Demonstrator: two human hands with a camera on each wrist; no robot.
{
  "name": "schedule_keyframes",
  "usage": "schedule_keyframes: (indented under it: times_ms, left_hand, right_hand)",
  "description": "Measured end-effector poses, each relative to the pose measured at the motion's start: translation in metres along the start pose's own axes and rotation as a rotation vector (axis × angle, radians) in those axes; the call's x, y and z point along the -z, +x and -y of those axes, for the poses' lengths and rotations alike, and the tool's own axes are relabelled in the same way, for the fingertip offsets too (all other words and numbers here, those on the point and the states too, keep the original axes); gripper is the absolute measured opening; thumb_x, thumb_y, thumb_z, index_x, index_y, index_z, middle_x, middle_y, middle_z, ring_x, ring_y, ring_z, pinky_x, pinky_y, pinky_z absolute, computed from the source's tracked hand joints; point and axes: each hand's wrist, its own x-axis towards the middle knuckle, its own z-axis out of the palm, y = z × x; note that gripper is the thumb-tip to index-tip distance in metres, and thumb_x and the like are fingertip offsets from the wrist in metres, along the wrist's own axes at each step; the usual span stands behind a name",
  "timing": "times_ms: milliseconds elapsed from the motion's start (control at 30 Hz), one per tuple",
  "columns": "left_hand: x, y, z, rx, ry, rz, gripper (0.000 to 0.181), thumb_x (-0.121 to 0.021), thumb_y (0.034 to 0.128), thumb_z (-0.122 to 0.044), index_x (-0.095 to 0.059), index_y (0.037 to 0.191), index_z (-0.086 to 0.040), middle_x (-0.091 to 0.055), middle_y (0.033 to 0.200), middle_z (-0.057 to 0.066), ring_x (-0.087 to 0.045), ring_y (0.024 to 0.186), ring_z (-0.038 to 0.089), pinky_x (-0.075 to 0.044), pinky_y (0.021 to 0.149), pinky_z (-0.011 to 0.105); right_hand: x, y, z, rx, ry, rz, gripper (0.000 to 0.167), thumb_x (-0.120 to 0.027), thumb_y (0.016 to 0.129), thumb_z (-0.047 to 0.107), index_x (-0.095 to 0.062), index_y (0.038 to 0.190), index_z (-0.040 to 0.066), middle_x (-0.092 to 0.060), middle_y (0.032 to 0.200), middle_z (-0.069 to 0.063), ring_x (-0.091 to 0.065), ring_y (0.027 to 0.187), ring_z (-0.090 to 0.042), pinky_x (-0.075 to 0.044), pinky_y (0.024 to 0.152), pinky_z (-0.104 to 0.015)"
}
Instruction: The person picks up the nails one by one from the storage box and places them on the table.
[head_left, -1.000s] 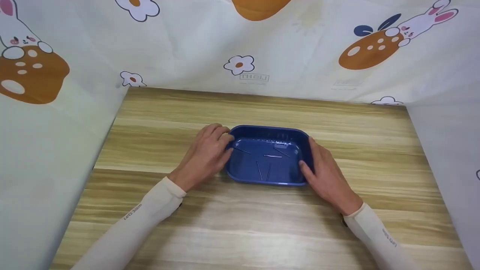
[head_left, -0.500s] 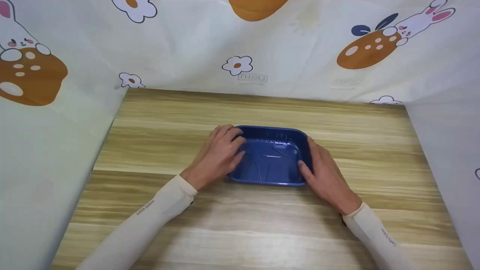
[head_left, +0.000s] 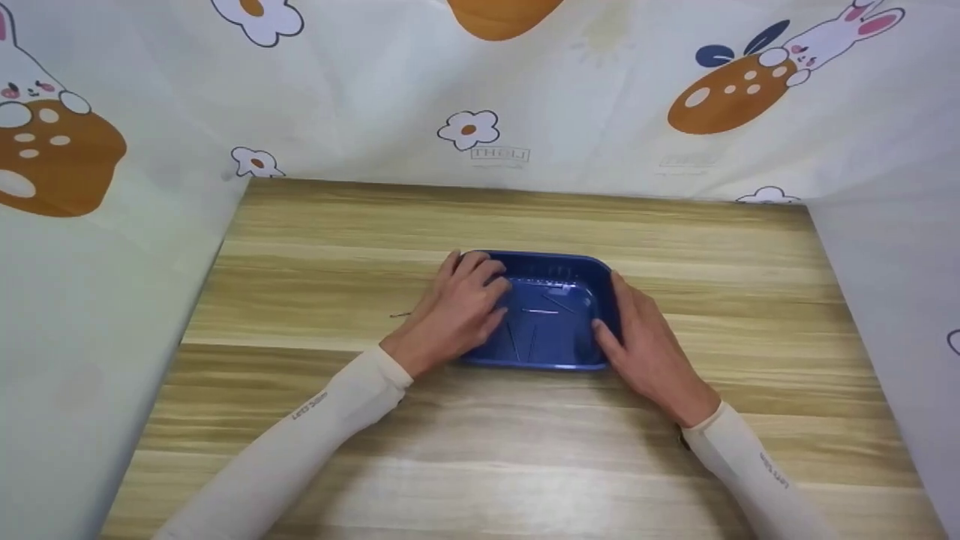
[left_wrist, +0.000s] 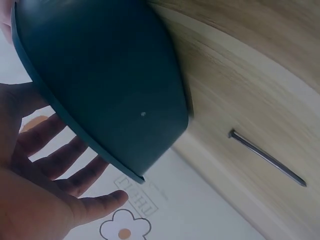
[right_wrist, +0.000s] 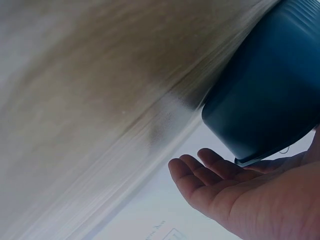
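Observation:
A blue plastic basin sits on the wooden table with several thin nails lying apart on its floor. My left hand reaches over the left rim, fingers loosely bent above the basin's inside; nothing shows between them. In the left wrist view that hand has its fingers spread beyond the rim. My right hand holds the right wall, thumb inside and fingers along the outside. One grey nail lies on the table left of the basin, partly covered by my left hand in the head view.
The wood-grain table extends around the basin on all sides. A pale printed cloth with rabbits and flowers hangs behind the table and along both its sides.
My left hand has moved right, from the basin's left rim to over its inside, covering one nail there. A nail on the table now shows behind that hand. My right hand stays put.

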Motion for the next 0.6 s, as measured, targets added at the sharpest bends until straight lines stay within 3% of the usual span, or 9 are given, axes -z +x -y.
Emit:
schedule_keyframes:
  times_ms: [233,467,600]
  left_hand:
    - [-0.004,0.009,-0.006,-0.021,0.045,0.034,0.030,-0.078,0.1033,-0.028,-0.079,0.125,-0.007,-0.071,0.138,0.013,-0.059,0.132,0.035,-0.047,0.116,0.061]
    - [-0.009,0.018,-0.010,-0.038,0.103,0.073,0.033,-0.078,0.1032,-0.033,-0.079,0.125,-0.009,-0.072,0.138,0.011,-0.062,0.127,0.032,-0.057,0.097,0.052]
    - [-0.013,0.021,-0.010,-0.046,0.097,0.107,0.035,-0.077,0.1039,-0.034,-0.078,0.127,-0.008,-0.072,0.138,0.013,-0.063,0.125,0.033,-0.057,0.092,0.052]
  right_hand:
    - [-0.001,0.001,-0.001,0.005,-0.002,-0.012,0.079,-0.062,0.110,0.027,-0.024,0.173,-0.001,-0.043,0.164,-0.034,-0.043,0.152,-0.050,-0.035,0.125,-0.065]
    - [-0.001,0.001,-0.002,0.028,-0.005,-0.027,0.079,-0.064,0.109,0.025,-0.025,0.172,-0.003,-0.045,0.164,-0.033,-0.044,0.151,-0.049,-0.035,0.125,-0.063]
    - [-0.001,0.001,-0.002,0.014,0.000,-0.017,0.080,-0.064,0.109,0.026,-0.024,0.172,-0.001,-0.044,0.165,-0.033,-0.044,0.152,-0.049,-0.035,0.125,-0.064]
